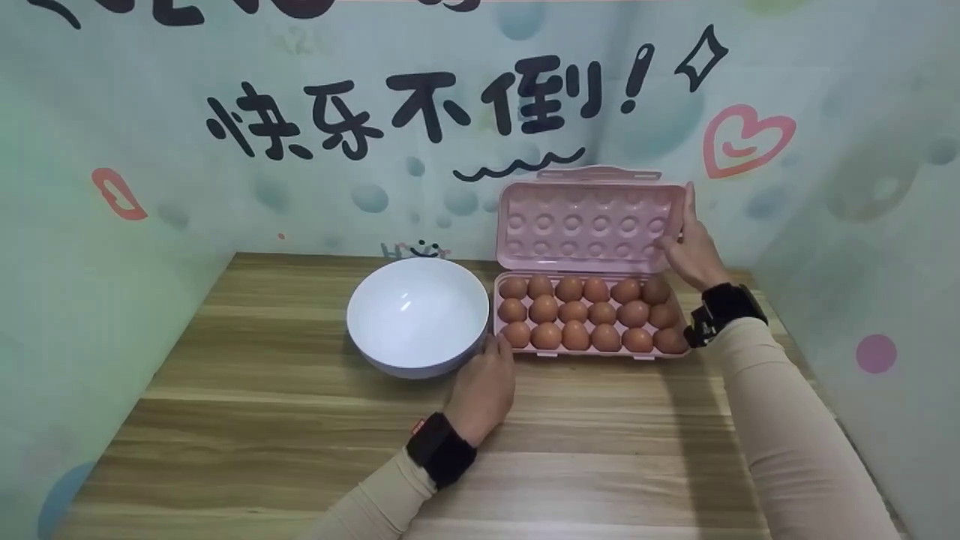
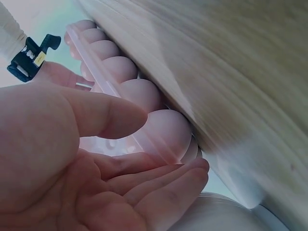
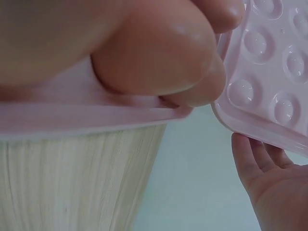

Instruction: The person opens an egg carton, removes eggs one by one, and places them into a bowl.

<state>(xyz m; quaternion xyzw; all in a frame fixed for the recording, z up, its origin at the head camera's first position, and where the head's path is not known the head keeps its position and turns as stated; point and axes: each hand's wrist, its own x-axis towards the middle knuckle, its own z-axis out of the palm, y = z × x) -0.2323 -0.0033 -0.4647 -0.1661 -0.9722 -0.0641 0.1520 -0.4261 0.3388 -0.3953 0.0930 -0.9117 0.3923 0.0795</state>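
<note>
A pink plastic egg box (image 1: 550,355) lies on the table, its lid (image 1: 585,196) standing raised at the back. Rows of brown eggs (image 1: 573,311) fill its base. My right hand (image 1: 697,255) grips the lid's right edge, thumb on the inner face and fingers along the side; the right wrist view shows those fingers (image 3: 245,151) against the lid's rim. At the front left corner of the base, my left hand (image 1: 484,390) holds the box between thumb and fingers, as the left wrist view shows. A white bowl (image 1: 416,311) with a bluish outside stands just left of the box.
The wooden table (image 1: 247,435) meets a printed cloth backdrop (image 1: 300,195) with black lettering behind the bowl and lid. More cloth rises at the left and right sides. Each wrist wears a black strap (image 1: 442,448).
</note>
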